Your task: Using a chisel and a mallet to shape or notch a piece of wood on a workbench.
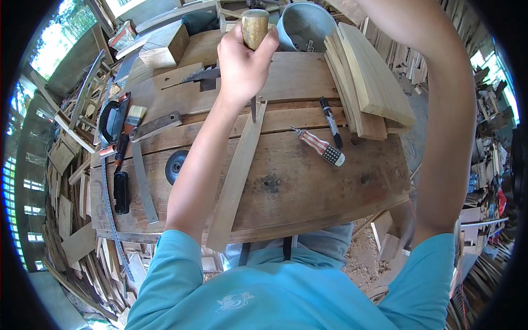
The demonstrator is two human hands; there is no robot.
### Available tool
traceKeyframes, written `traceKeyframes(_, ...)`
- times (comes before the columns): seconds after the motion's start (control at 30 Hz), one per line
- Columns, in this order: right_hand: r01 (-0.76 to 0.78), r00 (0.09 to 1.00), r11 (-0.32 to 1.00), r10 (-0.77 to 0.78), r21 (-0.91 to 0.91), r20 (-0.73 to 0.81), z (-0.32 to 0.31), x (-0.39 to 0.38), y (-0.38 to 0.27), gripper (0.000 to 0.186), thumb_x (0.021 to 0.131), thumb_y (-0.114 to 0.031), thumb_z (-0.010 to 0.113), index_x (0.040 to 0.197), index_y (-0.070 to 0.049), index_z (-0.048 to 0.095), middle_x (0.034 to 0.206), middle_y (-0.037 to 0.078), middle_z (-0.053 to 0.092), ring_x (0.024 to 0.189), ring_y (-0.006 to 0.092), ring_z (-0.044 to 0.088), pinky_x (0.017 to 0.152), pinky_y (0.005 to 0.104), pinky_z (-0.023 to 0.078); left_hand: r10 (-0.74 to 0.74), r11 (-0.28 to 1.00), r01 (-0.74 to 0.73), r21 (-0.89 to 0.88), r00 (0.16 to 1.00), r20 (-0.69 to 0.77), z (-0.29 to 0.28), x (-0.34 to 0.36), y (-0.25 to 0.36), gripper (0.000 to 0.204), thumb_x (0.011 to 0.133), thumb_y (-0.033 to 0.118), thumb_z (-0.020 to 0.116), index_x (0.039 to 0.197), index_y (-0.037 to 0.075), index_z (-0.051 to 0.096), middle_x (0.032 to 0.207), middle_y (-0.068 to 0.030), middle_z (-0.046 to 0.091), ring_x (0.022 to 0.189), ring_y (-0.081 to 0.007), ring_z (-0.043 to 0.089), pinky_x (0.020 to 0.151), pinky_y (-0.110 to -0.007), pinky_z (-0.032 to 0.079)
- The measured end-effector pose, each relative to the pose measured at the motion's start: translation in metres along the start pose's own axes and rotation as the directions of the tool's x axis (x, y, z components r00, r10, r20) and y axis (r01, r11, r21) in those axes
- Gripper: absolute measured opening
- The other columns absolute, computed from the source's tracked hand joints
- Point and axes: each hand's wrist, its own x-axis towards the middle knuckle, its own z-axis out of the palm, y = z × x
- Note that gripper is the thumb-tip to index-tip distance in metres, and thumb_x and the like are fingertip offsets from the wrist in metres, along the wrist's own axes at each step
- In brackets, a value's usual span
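My left hand (245,71) is closed round the wooden handle of a chisel (256,32), held upright. Its narrow blade points down, with the tip at the far end of a long thin wood strip (237,179); whether it touches the wood I cannot tell. The strip lies lengthwise on the workbench (319,203), its near end jutting past the front edge. Raised on the right, my right arm (448,121) bends over at the top, and the hand is out of the picture. Right of the strip lie a screwdriver (323,148) with a striped, starred handle and a black marker (331,122).
Stacked boards (374,82) fill the bench's right rear, beside a grey bucket (283,33). A timber block (165,47) stands at the back left. A brush (135,115), a metal bar (156,126), a steel ruler (144,187) and a black disc (176,166) lie left.
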Motion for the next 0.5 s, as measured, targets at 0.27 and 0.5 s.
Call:
traceKeyframes(0.27, 0.252, 0.966, 0.934, -0.227, -0.255, 0.121, 0.036, -0.024, -0.002, 0.053, 0.107, -0.029, 0.049, 0.153, -0.001, 0.045, 0.105, 0.019, 0.07, 0.079, 0.0228, 0.066, 0.094, 0.0401, 0.053, 0.161, 0.95, -0.159, 0.269, 0.987, 0.016, -0.018, -0.001, -0.001, 0.009, 0.095, 0.002, 0.06, 0.089, -0.004, 0.063, 0.08, -0.0093, 0.069, 0.073, -0.0187, 0.067, 0.064, -0.033, 0.053)
traceKeyframes(0.5, -0.222, 0.946, 0.974, 0.202, 0.054, 0.254, 0.03, 0.009, -0.001, 0.057, 0.107, -0.032, 0.054, 0.15, 0.004, 0.045, 0.085, 0.013, 0.071, 0.063, 0.0137, 0.061, 0.056, 0.0302, 0.049, 0.024, 0.999, -0.026, 0.038, 0.999, 0.047, -0.015, -0.001, -0.004, 0.024, 0.103, 0.019, 0.064, 0.085, 0.005, 0.055, 0.059, 0.0006, 0.056, 0.049, -0.0063, 0.055, 0.045, -0.023, 0.043)
